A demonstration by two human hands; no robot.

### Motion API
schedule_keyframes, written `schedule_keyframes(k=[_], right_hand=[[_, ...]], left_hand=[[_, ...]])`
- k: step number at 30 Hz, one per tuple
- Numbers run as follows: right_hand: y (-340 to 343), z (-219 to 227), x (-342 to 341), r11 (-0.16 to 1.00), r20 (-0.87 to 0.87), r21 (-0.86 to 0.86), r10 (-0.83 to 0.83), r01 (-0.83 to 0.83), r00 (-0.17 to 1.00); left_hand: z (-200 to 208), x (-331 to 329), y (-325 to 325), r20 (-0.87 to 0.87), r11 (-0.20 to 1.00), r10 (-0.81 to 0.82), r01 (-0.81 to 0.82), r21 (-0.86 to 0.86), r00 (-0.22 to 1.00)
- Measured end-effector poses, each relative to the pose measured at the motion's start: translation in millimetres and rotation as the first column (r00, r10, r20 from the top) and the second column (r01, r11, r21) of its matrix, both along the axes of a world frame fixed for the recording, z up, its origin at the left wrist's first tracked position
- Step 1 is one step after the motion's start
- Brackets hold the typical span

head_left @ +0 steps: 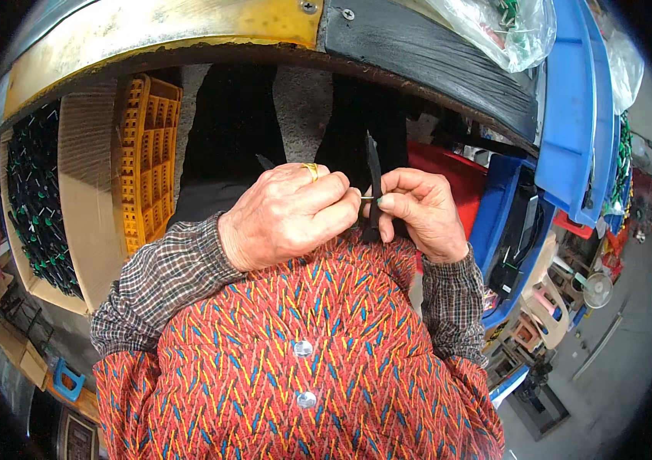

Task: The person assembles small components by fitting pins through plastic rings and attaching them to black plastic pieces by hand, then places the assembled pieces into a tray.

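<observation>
My left hand (295,207), with a gold-coloured ring, is closed in a pinch in front of my body. Its fingertips meet one end of a thin, pale, wire-like piece (367,197) that spans the small gap to the other hand. A long narrow black strip (373,165) stands nearly upright, its top end pointing toward the table. My right hand (422,211) is closed on this strip, thumb and forefinger pressed near its middle. Behind the left hand a small dark tip (265,162) pokes out; what it belongs to is hidden.
A worn table edge (242,27) crosses the top. At left stand a cardboard box (92,199) of black and green pieces and an orange crate (149,157). At right are a blue bin (495,218), a blue tray (564,115) and a clear bag (529,38).
</observation>
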State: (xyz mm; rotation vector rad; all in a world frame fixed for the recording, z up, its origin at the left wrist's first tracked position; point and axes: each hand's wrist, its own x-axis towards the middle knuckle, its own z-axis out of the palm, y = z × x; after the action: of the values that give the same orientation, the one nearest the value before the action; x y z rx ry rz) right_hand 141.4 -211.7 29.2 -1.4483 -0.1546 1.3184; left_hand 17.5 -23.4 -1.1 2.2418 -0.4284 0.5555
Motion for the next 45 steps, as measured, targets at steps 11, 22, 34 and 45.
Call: schedule_keyframes(k=[11,22,34,45], right_hand=[[2.3,-7.3,0.0,0.996,-0.001,-0.073,0.060,-0.059,0.998],[5.2,-6.6,1.3,0.998,-0.091,0.045,-0.035,0.039,0.995],[2.2,-16.1,1.7,0.975,-0.134,0.193,-0.085,0.110,0.987],[10.3,-21.4,-6.1,0.994,0.211,0.083,-0.086,0.070,0.974]], left_hand=[[-5.3,-1.4,-0.8,0.075,1.000,-0.004,0.002,0.023,0.997],[-14.2,-1.0,-8.5,0.012,0.991,0.084,-0.083,-0.102,0.996],[-14.8,1.5,-7.7,-0.191,0.909,0.159,-0.219,-0.355,0.969],[-11.6,4.4,-8.0,-0.259,0.877,0.187,-0.279,-0.390,0.948]])
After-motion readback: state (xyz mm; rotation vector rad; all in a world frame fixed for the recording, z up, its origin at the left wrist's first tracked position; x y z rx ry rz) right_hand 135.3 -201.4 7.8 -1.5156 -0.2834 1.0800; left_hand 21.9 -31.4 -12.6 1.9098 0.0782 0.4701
